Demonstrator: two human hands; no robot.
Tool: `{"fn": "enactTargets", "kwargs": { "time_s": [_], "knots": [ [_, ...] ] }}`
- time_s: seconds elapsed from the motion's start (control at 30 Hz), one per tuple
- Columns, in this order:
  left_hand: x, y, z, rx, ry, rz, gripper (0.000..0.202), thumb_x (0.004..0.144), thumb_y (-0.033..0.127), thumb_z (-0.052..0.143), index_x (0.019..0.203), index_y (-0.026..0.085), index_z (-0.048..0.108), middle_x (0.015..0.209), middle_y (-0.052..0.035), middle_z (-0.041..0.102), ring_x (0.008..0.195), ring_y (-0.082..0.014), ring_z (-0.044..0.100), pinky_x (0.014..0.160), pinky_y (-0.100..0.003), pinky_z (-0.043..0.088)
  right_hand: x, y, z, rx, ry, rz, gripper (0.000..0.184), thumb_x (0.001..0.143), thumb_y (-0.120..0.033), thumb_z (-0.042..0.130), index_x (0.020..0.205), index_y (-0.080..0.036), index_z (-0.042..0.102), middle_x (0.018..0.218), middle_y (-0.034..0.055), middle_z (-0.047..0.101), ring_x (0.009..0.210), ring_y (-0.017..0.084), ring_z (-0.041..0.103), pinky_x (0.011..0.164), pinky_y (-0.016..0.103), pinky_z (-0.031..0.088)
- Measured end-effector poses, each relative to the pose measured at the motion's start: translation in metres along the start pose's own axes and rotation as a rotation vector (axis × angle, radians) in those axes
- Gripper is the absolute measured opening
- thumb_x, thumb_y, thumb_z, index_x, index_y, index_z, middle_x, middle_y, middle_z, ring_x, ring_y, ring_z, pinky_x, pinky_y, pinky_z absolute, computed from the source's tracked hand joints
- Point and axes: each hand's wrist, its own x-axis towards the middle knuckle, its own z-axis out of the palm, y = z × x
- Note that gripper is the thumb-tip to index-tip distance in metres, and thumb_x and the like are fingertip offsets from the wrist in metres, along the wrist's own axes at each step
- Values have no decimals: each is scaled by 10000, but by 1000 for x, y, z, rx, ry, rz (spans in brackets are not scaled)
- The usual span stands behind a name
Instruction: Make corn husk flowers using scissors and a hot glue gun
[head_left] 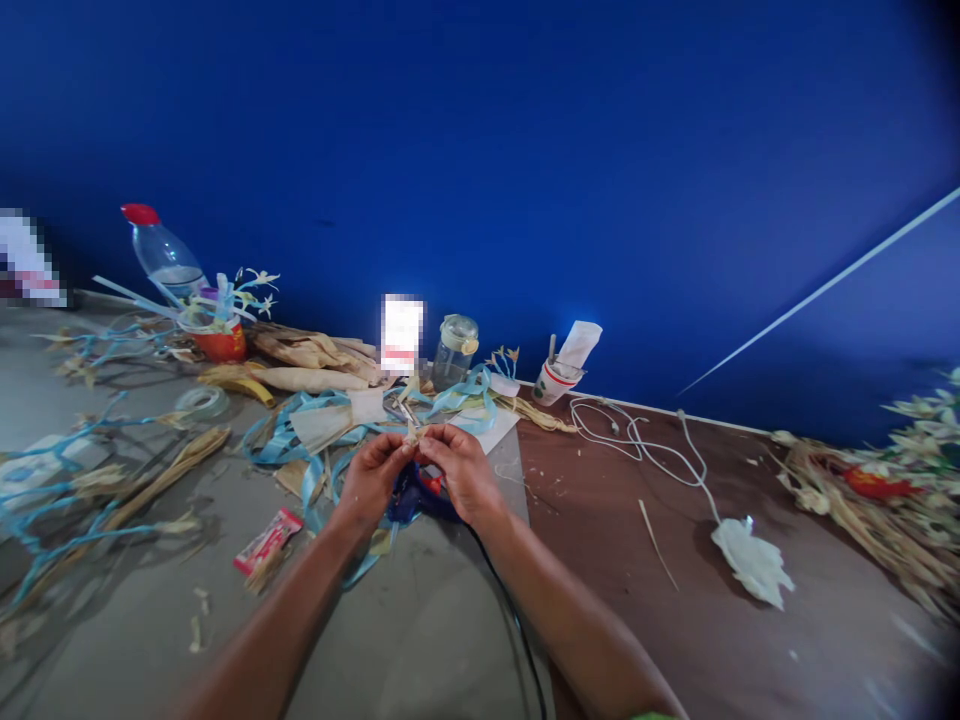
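Note:
My left hand [370, 485] and my right hand [463, 475] meet at the centre, thumbs and fingertips pinched together. Between them is a small pale husk flower [412, 432], partly covered by the fingers. Just under the hands lies a dark blue glue gun [406, 502] with a red trigger, half hidden by the right hand; its black cord [517, 615] runs toward me. Light blue ribbon [285, 432] is heaped to the left and behind the hands. A white sheet of paper [496, 428] lies behind my right hand.
Blue-stemmed flowers [90, 530] and dried husks [169, 465] spread across the left. At the back stand a red cup [223, 345], a plastic bottle [169, 255], a clear jar [452, 360] and a white cup [556, 382]. A white cable [675, 475] and flower bunch [907, 500] lie right.

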Motion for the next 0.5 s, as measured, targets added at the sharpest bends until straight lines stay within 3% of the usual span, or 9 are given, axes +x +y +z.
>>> {"fn": "enactTargets", "kwargs": {
  "time_s": [0.17, 0.5],
  "knots": [
    [-2, 7, 3, 107, 7, 13, 299, 623, 429, 790, 687, 161, 676, 655, -25, 677, 618, -137, 593, 621, -248, 471, 2, -3, -3, 65, -6, 16, 177, 597, -304, 755, 652, -167, 659, 605, -17, 625, 583, 106, 534, 620, 245, 427],
    [-2, 7, 3, 70, 21, 64, 301, 625, 421, 789, 696, 164, 648, 635, -5, 649, 607, -126, 577, 627, -245, 471, 1, -8, 0, 228, -17, 165, 243, 483, -284, 820, 608, -170, 645, 529, -24, 585, 498, 92, 482, 502, 224, 387]
  ]
}}
